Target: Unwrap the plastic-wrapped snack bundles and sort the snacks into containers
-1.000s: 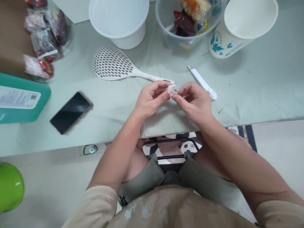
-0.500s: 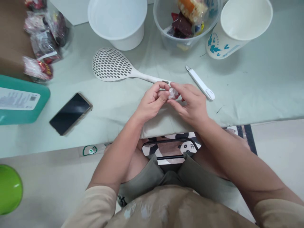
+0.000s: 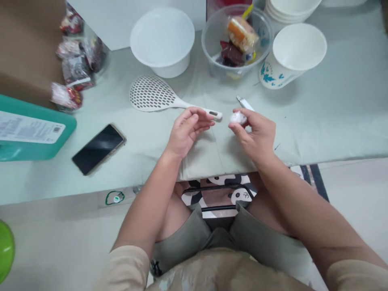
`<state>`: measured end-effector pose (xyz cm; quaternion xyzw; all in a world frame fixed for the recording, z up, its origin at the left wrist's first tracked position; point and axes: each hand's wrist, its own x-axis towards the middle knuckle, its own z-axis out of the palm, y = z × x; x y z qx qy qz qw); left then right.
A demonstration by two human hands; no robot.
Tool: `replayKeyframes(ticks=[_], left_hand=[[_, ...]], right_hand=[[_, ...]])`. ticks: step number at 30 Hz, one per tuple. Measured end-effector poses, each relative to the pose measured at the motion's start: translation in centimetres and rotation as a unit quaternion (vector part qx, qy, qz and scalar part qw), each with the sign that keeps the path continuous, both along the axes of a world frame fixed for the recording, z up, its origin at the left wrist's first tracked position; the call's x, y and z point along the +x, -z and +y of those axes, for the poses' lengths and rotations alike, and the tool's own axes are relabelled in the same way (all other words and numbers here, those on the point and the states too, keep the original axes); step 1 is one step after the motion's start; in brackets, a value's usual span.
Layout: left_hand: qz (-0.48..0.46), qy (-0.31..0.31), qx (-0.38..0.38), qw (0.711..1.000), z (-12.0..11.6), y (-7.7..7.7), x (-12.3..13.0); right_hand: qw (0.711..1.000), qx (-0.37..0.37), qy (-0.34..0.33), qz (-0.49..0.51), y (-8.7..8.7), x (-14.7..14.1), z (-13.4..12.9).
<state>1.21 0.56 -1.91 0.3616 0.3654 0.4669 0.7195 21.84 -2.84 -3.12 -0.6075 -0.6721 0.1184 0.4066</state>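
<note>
Between the thumb and fingers of my right hand (image 3: 257, 133) is a small crumpled whitish wad (image 3: 238, 117), perhaps thin plastic. My left hand (image 3: 189, 131) is held apart from it, fingers loosely bent and open, with nothing visible in them. A white slotted skimmer (image 3: 153, 93) lies just beyond my left hand, its handle end near the fingertips. The white box cutter (image 3: 245, 102) is partly covered by my right hand.
Along the back stand a white tub (image 3: 163, 40), a clear bowl (image 3: 209, 56) of wrapped snacks and a paper bucket (image 3: 280, 76). At left are a phone (image 3: 99, 149), a green jug (image 3: 65, 127) and several wrapped packets (image 3: 75, 70). The table's front edge crosses below my hands.
My hands, together around the whitish wad before, have separated. The wad is now in my right hand alone, and my left has let go. The view has shifted slightly.
</note>
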Motion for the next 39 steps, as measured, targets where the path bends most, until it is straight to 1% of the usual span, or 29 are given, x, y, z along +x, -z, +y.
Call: replayKeyframes(ticks=[3,5,7,9,10,12,14,16,17,18,20,21,22,23,24,25,27,30,32,34,36,38,39], left_hand=[[-0.028,-0.033,0.012,0.999,0.4,-0.5,-0.8],[-0.04,-0.051,0.011,0.998,0.6,-0.8,-1.3],[-0.046,-0.065,0.008,0.997,0.9,-1.1,-1.7],[-0.05,-0.08,0.004,0.996,1.3,-1.3,-2.0],[-0.053,-0.088,0.002,0.995,1.4,-1.4,-2.1],[-0.061,-0.101,0.0,0.993,1.9,-1.4,-2.4],[-0.07,-0.114,0.0,0.991,2.4,-1.5,-2.8],[-0.076,-0.141,0.004,0.987,3.0,-1.6,-3.5],[-0.078,-0.163,0.008,0.984,3.3,-1.7,-3.9],[-0.081,-0.19,0.014,0.978,3.6,-1.9,-4.5],[-0.092,-0.256,0.024,0.962,3.9,-2.3,-5.6],[-0.103,-0.289,0.021,0.952,4.0,-2.6,-6.2],[-0.116,-0.319,0.011,0.941,3.9,-2.8,-6.9],[-0.131,-0.343,-0.008,0.93,3.8,-3.1,-7.5],[-0.146,-0.37,-0.036,0.917,3.6,-3.3,-8.1],[-0.147,-0.382,-0.06,0.91,3.4,-3.4,-8.8],[-0.138,-0.412,-0.084,0.897,2.9,-3.3,-10.3],[-0.129,-0.447,-0.069,0.882,2.1,-2.7,-12.7],[-0.132,-0.47,-0.08,0.869,1.6,-2.5,-14.3],[-0.15,-0.474,-0.109,0.861,1.1,-2.8,-15.7],[-0.182,-0.463,-0.12,0.859,0.7,-3.4,-16.9],[-0.22,-0.468,-0.125,0.847,0.4,-4.1,-18.0],[-0.245,-0.476,-0.135,0.834,0.2,-4.4,-18.6]], right_hand=[[0.999,-0.012,0.044,0.018,-0.4,0.8,-0.4],[0.997,-0.005,0.071,0.02,-1.1,1.9,-0.1],[0.996,0.031,0.088,0.003,-2.2,3.5,0.8],[0.992,0.072,0.1,-0.039,-3.8,5.3,2.5],[0.989,0.075,0.113,-0.066,-4.7,6.2,3.5],[0.98,0.039,0.149,-0.127,-6.7,8.0,5.6],[0.968,-0.029,0.158,-0.193,-8.8,9.4,7.3],[0.954,-0.106,0.172,-0.221,-10.6,10.3,8.1],[0.953,-0.126,0.176,-0.214,-11.4,10.4,8.1],[0.958,-0.121,0.174,-0.193,-12.1,10.3,7.9],[0.978,-0.06,0.145,-0.136,-12.9,9.3,7.1],[0.986,-0.026,0.126,-0.109,-13.0,8.3,6.6],[0.99,-0.009,0.112,-0.088,-13.0,7.1,6.2],[0.992,-0.012,0.104,-0.072,-12.8,5.6,6.0],[0.993,-0.03,0.097,-0.063,-12.5,4.0,5.8],[0.993,-0.057,0.081,-0.06,-12.1,2.1,5.7],[0.993,-0.099,0.022,-0.065,-11.2,-1.9,5.9],[0.984,-0.113,-0.116,-0.078,-9.8,-8.1,6.6],[0.969,-0.102,-0.21,-0.075,-8.8,-12.1,7.3],[0.953,-0.073,-0.283,-0.075,-7.9,-16.1,8.3],[0.94,-0.039,-0.329,-0.08,-6.9,-20.2,9.7],[0.93,-0.026,-0.356,-0.086,-5.9,-24.5,11.6],[0.927,-0.028,-0.363,-0.086,-5.4,-26.7,12.7]])
